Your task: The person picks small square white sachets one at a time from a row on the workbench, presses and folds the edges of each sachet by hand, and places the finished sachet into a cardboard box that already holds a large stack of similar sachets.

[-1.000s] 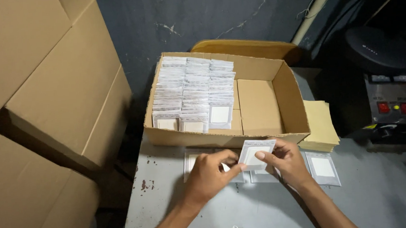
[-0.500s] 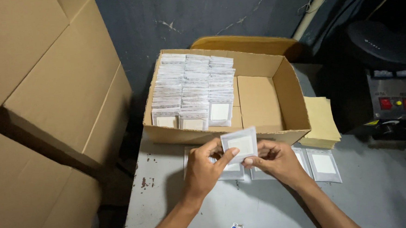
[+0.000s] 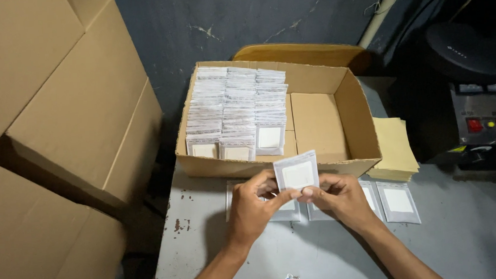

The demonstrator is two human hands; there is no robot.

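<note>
Both hands, left hand (image 3: 255,204) and right hand (image 3: 337,196), pinch one small square packet (image 3: 297,173) by its lower edge, held upright just before the cardboard box (image 3: 337,109), flat face toward the camera

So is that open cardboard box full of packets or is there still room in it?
Partly full. The cardboard box holds rows of packets standing on edge along its left side; the right side shows bare cardboard floor.
</note>
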